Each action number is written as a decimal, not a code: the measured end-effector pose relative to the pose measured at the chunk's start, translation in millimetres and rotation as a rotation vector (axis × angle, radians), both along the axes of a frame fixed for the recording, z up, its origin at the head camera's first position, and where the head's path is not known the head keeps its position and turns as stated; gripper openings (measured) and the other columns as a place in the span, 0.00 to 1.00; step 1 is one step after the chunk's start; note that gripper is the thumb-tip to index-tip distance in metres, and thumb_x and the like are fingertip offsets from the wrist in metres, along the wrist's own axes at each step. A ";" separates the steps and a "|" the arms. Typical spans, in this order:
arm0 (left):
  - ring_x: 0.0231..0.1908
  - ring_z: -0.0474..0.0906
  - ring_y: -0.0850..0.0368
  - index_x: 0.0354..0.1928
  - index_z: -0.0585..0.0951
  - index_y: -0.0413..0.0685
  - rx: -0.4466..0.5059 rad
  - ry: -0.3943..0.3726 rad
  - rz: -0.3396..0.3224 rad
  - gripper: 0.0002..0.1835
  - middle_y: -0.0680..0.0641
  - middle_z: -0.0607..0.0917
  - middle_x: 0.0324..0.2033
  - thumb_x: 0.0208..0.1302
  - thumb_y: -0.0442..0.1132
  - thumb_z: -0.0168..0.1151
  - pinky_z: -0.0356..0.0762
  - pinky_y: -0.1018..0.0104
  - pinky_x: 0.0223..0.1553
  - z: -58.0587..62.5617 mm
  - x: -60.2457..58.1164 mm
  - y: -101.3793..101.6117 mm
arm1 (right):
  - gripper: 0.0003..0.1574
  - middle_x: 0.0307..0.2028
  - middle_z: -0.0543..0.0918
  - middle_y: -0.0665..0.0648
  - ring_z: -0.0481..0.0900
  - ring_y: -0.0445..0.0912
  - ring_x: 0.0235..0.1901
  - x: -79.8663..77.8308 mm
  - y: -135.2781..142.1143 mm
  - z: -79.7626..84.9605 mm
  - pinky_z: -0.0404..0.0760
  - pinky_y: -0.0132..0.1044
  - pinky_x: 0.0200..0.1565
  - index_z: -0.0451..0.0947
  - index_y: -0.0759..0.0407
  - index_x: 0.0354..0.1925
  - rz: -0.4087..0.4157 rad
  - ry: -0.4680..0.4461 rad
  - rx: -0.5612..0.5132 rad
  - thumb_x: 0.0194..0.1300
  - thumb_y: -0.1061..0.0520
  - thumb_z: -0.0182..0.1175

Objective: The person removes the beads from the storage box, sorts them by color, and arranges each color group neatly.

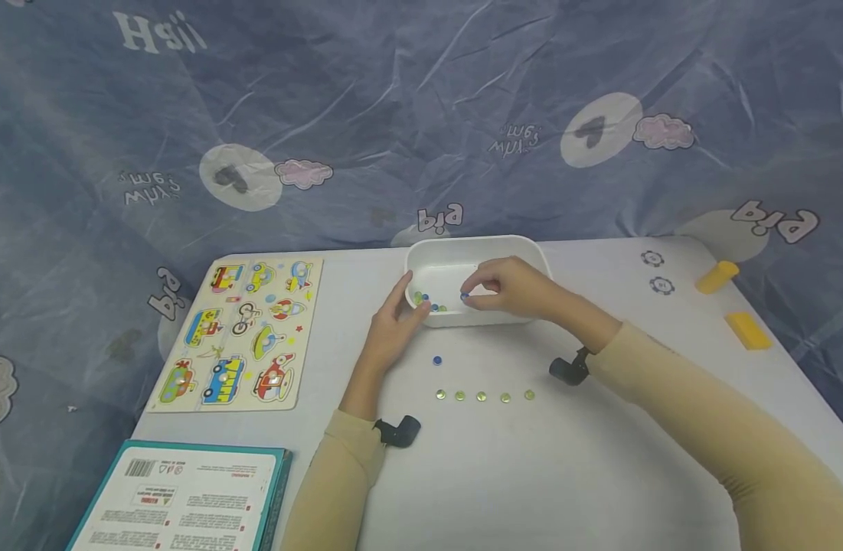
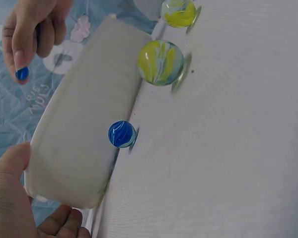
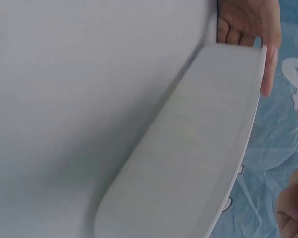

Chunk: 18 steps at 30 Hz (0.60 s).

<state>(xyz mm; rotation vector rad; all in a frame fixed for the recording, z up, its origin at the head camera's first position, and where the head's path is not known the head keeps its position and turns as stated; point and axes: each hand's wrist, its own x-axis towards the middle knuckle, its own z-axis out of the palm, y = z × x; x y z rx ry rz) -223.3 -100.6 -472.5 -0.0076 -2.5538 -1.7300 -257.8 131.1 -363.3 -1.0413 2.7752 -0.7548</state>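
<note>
Over the white plastic tub (image 1: pixel 483 317), my right hand (image 1: pixel 514 289) pinches a blue marble (image 1: pixel 465 296) between thumb and fingertips. That marble (image 2: pixel 22 74) shows above the rim in the left wrist view. My left hand (image 1: pixel 392 325) grips the tub's left end, thumb at the front rim and fingers round the side. Several blue and yellow-green marbles (image 1: pixel 418 297) lie in the tub's left part, near the left thumb. On the table in front, a single blue marble (image 1: pixel 437 360) sits behind a row of several yellow-green marbles (image 1: pixel 481 396).
A wooden vehicle puzzle board (image 1: pixel 235 333) lies on the left, with a teal-edged box (image 1: pixel 187 497) nearer. At the right are a yellow cylinder (image 1: pixel 717 277), a yellow block (image 1: pixel 748 330) and two small round printed discs (image 1: pixel 661 285). A patterned blue cloth (image 1: pixel 393 115) hangs behind.
</note>
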 end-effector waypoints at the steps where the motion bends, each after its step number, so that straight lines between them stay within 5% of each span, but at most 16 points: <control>1: 0.72 0.55 0.52 0.66 0.54 0.90 0.002 0.002 0.002 0.34 0.62 0.57 0.72 0.59 0.66 0.56 0.56 0.47 0.70 -0.1 -0.2 0.1 | 0.08 0.30 0.83 0.46 0.80 0.45 0.36 5.0 1.7 0.3 0.82 0.40 0.42 0.85 0.43 0.39 -0.010 -0.011 -0.008 0.59 0.49 0.66; 4: 0.72 0.56 0.51 0.67 0.54 0.88 -0.001 0.012 0.006 0.34 0.62 0.57 0.72 0.60 0.64 0.57 0.56 0.48 0.70 -0.3 -0.5 0.3 | 0.08 0.35 0.85 0.43 0.81 0.44 0.37 19.7 5.7 -1.7 0.82 0.38 0.41 0.85 0.41 0.39 -0.024 -0.064 -0.024 0.58 0.49 0.67; 11: 0.72 0.55 0.51 0.67 0.54 0.87 -0.007 0.020 0.005 0.37 0.59 0.57 0.72 0.56 0.71 0.54 0.56 0.47 0.70 -1.0 -1.2 -0.8 | 0.09 0.12 0.62 0.45 0.58 0.37 0.15 45.1 6.3 -17.4 0.71 0.27 0.23 0.85 0.43 0.39 0.021 -0.193 -0.030 0.57 0.48 0.68; 18: 0.72 0.56 0.52 0.66 0.54 0.90 0.015 0.029 0.002 0.34 0.57 0.57 0.72 0.59 0.65 0.57 0.57 0.48 0.70 -2.8 -0.5 0.7 | 0.10 0.09 0.59 0.44 0.58 0.36 0.14 55.3 -1.5 -37.4 0.68 0.26 0.21 0.86 0.46 0.38 0.027 -0.312 0.015 0.55 0.50 0.69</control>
